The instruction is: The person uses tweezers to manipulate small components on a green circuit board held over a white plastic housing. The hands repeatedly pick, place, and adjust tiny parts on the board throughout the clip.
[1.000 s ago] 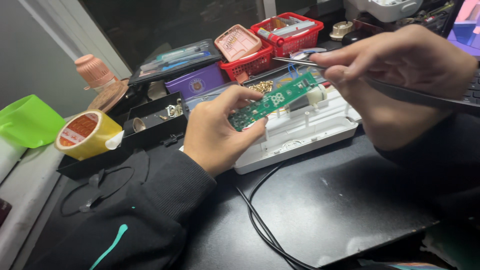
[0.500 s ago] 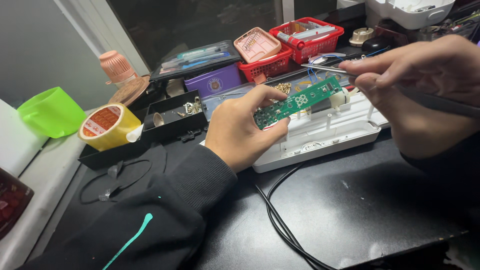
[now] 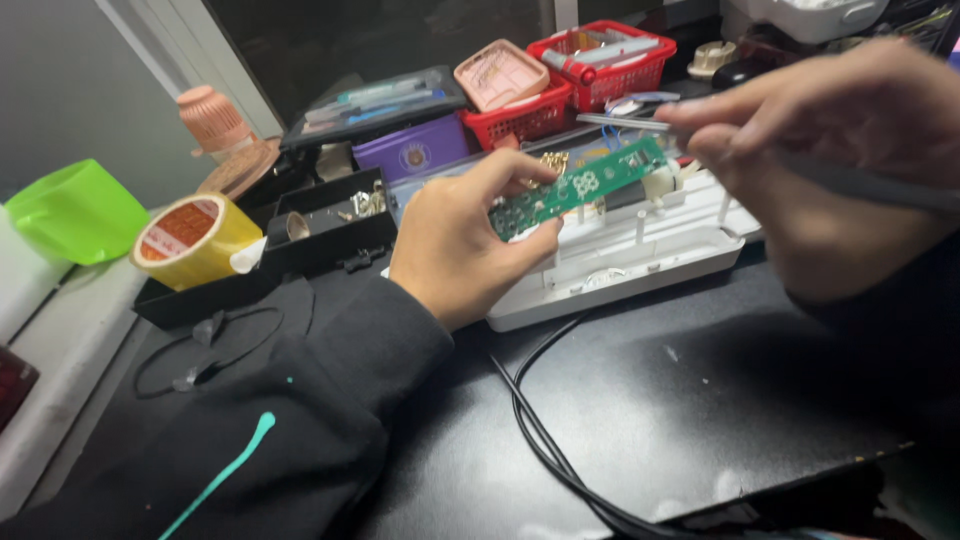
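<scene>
Circuit board (image 3: 580, 187) pinched in left hand (image 3: 460, 250); right hand (image 3: 830, 150) grips tweezers (image 3: 625, 122) above board's far end.

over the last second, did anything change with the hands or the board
Little changed. The right hand has drawn in over the far end of the green circuit board, its thin metal tool now just above that end. The left hand still pinches the board's near end over the white plastic housing. Nothing was picked up or let go. The yellow tape roll and red baskets sit as before.
</scene>
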